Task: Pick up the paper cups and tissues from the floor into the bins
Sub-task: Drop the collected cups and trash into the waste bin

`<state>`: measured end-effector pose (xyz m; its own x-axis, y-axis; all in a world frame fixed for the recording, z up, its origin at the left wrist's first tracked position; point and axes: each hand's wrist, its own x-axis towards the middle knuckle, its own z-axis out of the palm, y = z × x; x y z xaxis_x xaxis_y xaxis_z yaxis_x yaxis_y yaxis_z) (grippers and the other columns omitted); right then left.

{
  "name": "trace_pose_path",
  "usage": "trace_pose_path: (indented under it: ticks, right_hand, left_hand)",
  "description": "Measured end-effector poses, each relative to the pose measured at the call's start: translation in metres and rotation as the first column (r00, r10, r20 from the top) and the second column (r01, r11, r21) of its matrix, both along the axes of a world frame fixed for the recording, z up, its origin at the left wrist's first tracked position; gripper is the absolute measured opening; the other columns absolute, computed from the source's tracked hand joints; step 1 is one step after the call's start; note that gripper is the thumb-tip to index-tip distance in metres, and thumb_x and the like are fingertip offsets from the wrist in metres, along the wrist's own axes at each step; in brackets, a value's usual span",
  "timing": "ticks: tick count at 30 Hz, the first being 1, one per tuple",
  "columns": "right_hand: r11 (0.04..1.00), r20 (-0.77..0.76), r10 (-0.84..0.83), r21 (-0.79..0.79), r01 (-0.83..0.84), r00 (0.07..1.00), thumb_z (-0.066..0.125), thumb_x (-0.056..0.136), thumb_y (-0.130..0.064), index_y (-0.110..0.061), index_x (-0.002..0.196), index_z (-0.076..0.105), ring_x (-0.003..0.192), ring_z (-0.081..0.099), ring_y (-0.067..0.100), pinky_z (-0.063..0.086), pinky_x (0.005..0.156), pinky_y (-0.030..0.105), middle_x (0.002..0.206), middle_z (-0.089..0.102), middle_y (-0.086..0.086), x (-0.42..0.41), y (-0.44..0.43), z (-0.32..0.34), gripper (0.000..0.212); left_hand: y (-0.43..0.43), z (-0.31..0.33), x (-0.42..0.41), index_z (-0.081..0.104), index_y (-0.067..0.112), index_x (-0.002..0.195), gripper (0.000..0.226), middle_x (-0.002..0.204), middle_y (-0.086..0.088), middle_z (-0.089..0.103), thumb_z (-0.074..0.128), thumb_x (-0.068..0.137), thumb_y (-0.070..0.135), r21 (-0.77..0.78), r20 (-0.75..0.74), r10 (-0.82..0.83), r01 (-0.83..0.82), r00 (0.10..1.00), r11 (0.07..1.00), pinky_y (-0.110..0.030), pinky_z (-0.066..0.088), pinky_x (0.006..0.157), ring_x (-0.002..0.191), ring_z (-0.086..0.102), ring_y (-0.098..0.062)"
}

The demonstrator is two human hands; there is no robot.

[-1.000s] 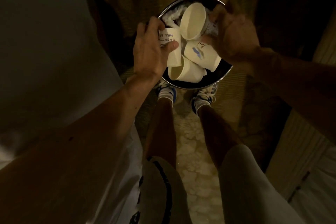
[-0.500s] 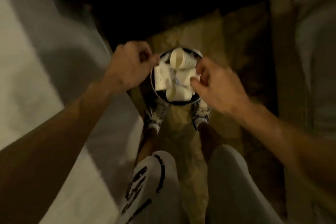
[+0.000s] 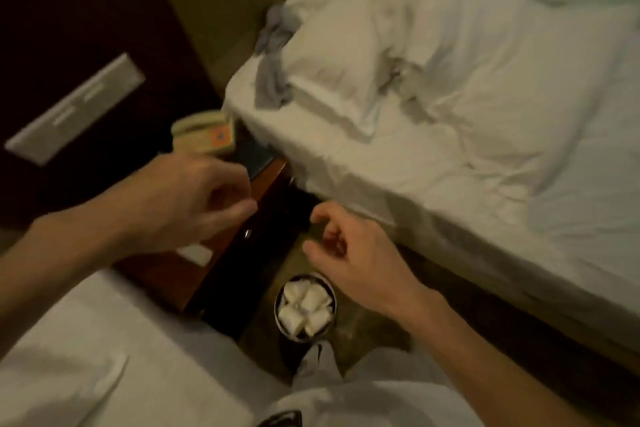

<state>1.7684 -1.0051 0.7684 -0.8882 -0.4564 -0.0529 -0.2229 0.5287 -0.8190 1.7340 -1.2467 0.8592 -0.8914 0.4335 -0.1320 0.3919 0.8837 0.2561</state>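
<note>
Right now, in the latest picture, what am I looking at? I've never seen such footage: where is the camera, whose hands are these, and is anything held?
The camera sits on a person's head and looks down, so both arms are the wearer's own. The left hand and right hand hang loosely curled and hold nothing. Below them a round bin stands on the floor near a white bed, filled with white paper cups. A telephone rests on the nightstand. Blur hides finer detail.
</note>
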Motion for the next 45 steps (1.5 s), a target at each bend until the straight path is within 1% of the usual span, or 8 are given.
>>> trace_pose_path:
  ticks: [7,15,20,23,27,32,37,45]
  right_hand:
    - [0.929,-0.159,-0.366,-0.004,0.370,0.917,0.055,0.090,-0.049,-0.040,0.096,0.042,0.071,0.050,0.003,0.039,0.058,0.017,0.077,0.051,-0.013,0.060,0.158,0.079,0.017]
    - [0.641,-0.156,-0.748,0.082,0.763,0.645,0.058,0.089,-0.049,-0.039,0.077,0.041,0.064,0.053,0.007,0.039,0.058,0.018,0.071,0.054,-0.008,0.200,0.394,0.102,0.023]
    - [0.463,-0.128,-0.871,0.109,0.880,0.474,0.061,0.086,-0.052,-0.045,0.092,0.042,0.070,0.054,0.002,0.039,0.058,0.015,0.076,0.054,-0.011,0.292,0.503,0.095,0.022]
    - [0.352,-0.099,-0.929,0.065,0.934,0.357,0.063,0.083,-0.053,-0.049,0.110,0.037,0.070,0.056,0.006,0.047,0.054,0.022,0.078,0.054,-0.006,0.341,0.551,0.088,0.037]
    - [0.193,-0.109,-0.973,0.091,0.977,0.202,0.055,0.080,-0.060,-0.046,0.105,0.046,0.072,0.056,-0.001,0.051,0.056,0.021,0.076,0.055,-0.011,0.392,0.612,0.078,0.030]
    - [-0.041,-0.078,-0.996,0.131,0.991,-0.031,0.059,0.086,-0.051,-0.044,0.100,0.051,0.068,0.059,0.007,0.054,0.059,0.029,0.075,0.060,-0.008,0.445,0.701,0.070,0.018]
    - [-0.223,-0.082,-0.974,0.183,0.958,-0.211,0.047,0.077,-0.070,-0.052,0.098,0.048,0.081,0.056,-0.008,0.046,0.056,0.018,0.083,0.059,-0.020,0.470,0.792,0.052,0.028]
    - [-0.491,-0.051,-0.871,0.123,0.863,-0.488,0.063,0.088,-0.049,-0.033,0.099,0.056,0.075,0.055,-0.001,0.048,0.064,0.017,0.080,0.056,-0.017,0.485,0.928,0.043,0.021]
  left_hand:
    - [0.183,0.090,-0.014,0.060,0.034,0.076,0.025,0.065,0.014,0.056,0.054,0.086,0.056,-0.026,-0.137,-0.398,0.399,0.907,0.917,-0.025,0.045,0.054,0.062,0.055,-0.005]
    - [0.456,0.082,0.046,0.048,0.039,0.069,0.034,0.058,0.012,0.048,0.036,0.082,0.069,0.101,-0.223,-0.705,0.735,0.673,0.670,-0.019,0.036,0.052,0.068,0.053,-0.003]
    - [0.610,0.075,0.107,0.056,0.039,0.077,0.035,0.066,0.017,0.053,0.037,0.081,0.068,0.191,-0.194,-0.831,0.851,0.522,0.490,-0.016,0.039,0.055,0.077,0.054,-0.001]
    - [0.688,0.072,0.141,0.059,0.040,0.083,0.039,0.068,0.018,0.057,0.035,0.079,0.071,0.242,-0.140,-0.891,0.887,0.432,0.393,-0.016,0.042,0.058,0.078,0.057,0.002]
    - [0.789,0.062,0.179,0.062,0.041,0.082,0.033,0.073,0.020,0.062,0.042,0.079,0.067,0.312,-0.104,-0.935,0.903,0.340,0.294,-0.018,0.046,0.060,0.072,0.061,-0.003]
    - [0.921,0.040,0.210,0.061,0.032,0.073,0.029,0.056,-0.001,0.054,0.053,0.081,0.059,0.415,-0.082,-0.964,0.888,0.252,0.197,-0.019,0.041,0.054,0.050,0.052,-0.016]
    - [1.062,0.006,0.239,0.061,0.027,0.070,0.025,0.061,-0.008,0.056,0.063,0.084,0.047,0.561,0.043,-0.991,0.818,0.125,0.128,-0.019,0.038,0.049,0.048,0.047,-0.011]
    - [1.260,-0.020,0.294,0.066,0.020,0.076,0.028,0.065,-0.012,0.056,0.061,0.082,0.047,0.693,0.215,-0.966,0.719,-0.141,0.049,-0.017,0.038,0.052,0.054,0.047,-0.008]
